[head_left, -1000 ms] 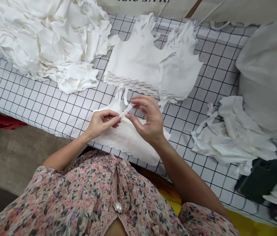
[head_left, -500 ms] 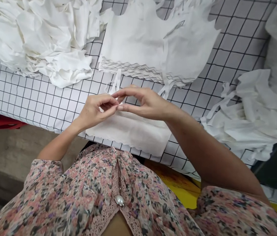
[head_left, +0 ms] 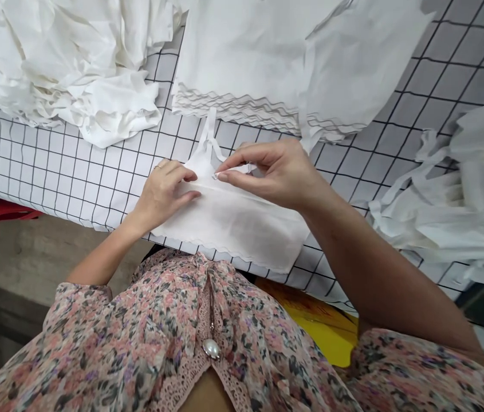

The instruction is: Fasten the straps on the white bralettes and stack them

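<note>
Garment workshop, small-scale production. Heaps of cut white fabric (head_left: 82, 68) and stacked scallop-edged pieces (head_left: 242, 68) cover a grid-patterned desk (head_left: 95, 166), a strapped white piece (head_left: 228, 220) up front

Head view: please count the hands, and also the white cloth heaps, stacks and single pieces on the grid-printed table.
Hands: 2 (left hand, right hand)
Loose heaps: 2 (left heap, right heap)
Scalloped stack: 1
Single piece: 1
Total: 6

White cloth (head_left: 233, 223) on black-gridded white sheet (head_left: 95, 166)
</note>
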Demonstrator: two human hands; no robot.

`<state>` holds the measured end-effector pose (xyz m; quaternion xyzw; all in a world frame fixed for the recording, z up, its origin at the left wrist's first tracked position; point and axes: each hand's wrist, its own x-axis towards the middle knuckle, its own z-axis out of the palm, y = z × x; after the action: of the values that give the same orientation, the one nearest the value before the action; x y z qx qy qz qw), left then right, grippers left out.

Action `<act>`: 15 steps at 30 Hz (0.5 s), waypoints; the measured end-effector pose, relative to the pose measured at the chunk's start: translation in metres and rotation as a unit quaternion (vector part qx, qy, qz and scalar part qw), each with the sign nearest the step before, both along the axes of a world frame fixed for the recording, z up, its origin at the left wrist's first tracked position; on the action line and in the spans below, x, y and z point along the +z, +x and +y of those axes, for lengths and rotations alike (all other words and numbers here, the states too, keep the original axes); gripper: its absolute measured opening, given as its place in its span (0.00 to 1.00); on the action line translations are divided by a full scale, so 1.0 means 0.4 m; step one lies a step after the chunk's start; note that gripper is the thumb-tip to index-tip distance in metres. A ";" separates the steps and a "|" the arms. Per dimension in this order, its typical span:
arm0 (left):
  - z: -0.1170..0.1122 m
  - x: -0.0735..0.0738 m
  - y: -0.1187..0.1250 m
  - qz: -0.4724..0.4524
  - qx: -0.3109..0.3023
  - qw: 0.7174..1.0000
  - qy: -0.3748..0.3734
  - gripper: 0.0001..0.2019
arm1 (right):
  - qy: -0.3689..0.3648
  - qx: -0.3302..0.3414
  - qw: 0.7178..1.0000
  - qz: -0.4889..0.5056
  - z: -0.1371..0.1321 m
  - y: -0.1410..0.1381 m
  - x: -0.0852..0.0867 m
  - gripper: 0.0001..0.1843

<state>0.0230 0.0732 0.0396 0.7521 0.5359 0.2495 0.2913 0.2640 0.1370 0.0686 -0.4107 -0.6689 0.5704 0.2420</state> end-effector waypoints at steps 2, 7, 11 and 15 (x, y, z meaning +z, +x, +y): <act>-0.016 -0.027 -0.002 0.066 -0.001 0.998 0.013 0.10 | 0.028 0.026 0.999 -0.022 -0.007 0.004 -0.018 0.07; -0.028 -0.049 0.007 0.090 0.010 0.996 0.010 0.07 | 0.212 0.082 0.967 -0.114 -0.020 0.002 -0.070 0.10; -0.033 -0.064 0.006 0.055 -0.007 0.998 0.010 0.05 | 0.258 0.120 0.945 -0.164 -0.029 -0.004 -0.101 0.11; -0.042 -0.082 0.000 0.039 -0.010 0.999 0.022 0.05 | 0.257 0.150 0.939 -0.171 -0.034 -0.011 -0.119 0.11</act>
<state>0.0228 0.0563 0.0066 0.7730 0.5334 0.2288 0.2562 0.2595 0.1235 0.0211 -0.3207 -0.8779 0.3297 0.1330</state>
